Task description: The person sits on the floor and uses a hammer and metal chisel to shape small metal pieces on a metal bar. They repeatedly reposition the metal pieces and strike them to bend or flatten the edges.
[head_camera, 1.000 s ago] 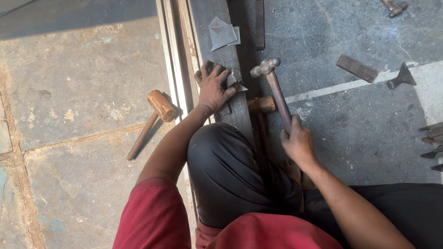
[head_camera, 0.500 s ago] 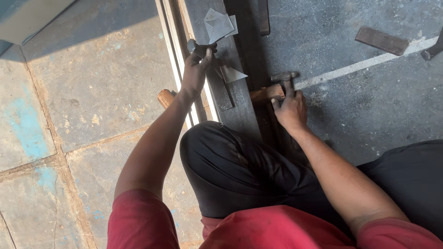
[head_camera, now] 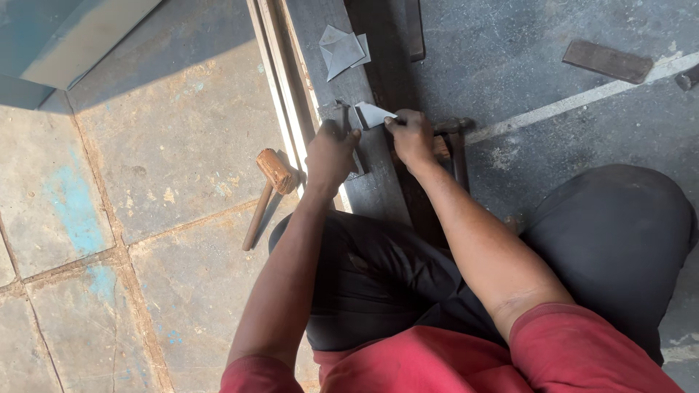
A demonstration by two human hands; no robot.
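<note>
Fingertips of the right hand point(head_camera: 412, 135) pinch a small triangular sheet-metal piece point(head_camera: 374, 114), its point aimed left toward the left hand point(head_camera: 331, 151). That hand's fingers curl closed over a dark metal block point(head_camera: 348, 135) on the steel bar point(head_camera: 378, 185), just beside the piece.

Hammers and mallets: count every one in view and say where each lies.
2. A wooden mallet lies on the stone floor left of the left hand. A metal hammer lies beside the right hand, partly hidden by it. Others may lie outside the frame.

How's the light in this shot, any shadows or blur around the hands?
Head view: hard sunlight on the floor, a dark shadow band across the top left corner. The mallet casts a crisp shadow. Left hand and right hand are lit and fairly sharp; the dark bar shows little detail.
</note>
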